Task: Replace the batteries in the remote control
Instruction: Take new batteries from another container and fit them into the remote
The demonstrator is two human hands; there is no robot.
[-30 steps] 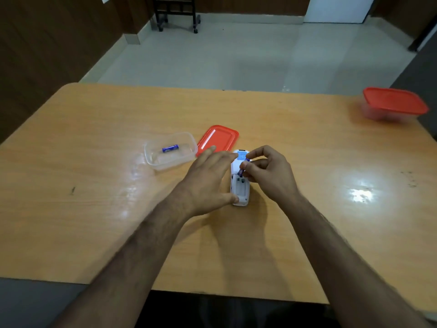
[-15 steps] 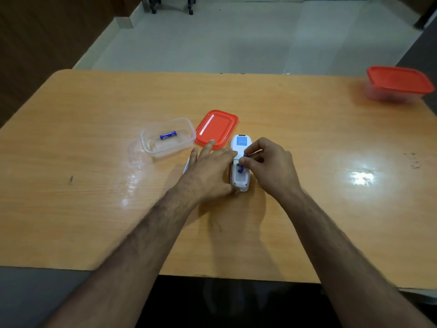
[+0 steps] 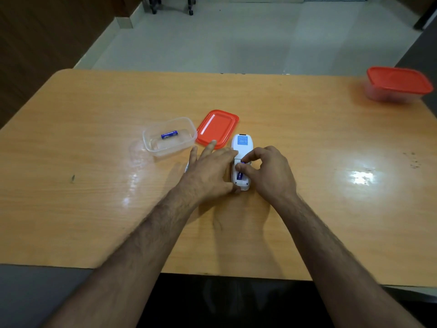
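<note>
A white remote control [image 3: 241, 159] is shown lying back-up near the middle of the tabletop [image 3: 319, 197], its battery bay open. It is steadied by the left hand [image 3: 212, 172], which is laid flat against its left side with fingers spread and nothing grasped. A blue battery [image 3: 239, 174] is pinched between thumb and fingertips of the right hand [image 3: 267, 172] and is being seated in the bay; whether it is fully home cannot be told, since the fingers cover its far end

The step in hand is judged to be insertion of a fresh cell. It is best done by matching the polarity marks, pressing one end against the spring first, then rocking the other end down until it lies level. The remote should be held firmly so that it is not slid across the glossy surface

A second blue battery [image 3: 169, 134] is seen in an open clear container [image 3: 151, 145] to the left, with its red lid [image 3: 217, 127] lying just beside it and close to the remote's far end. A closed red-lidded container [image 3: 397, 85] stands well apart at the far right corner

The tabletop is of pale wood laminate, polished, with bright reflections. Beyond it a light tiled floor [image 3: 236, 39] and dark wood-panelled walls [image 3: 47, 31] are visible
</note>
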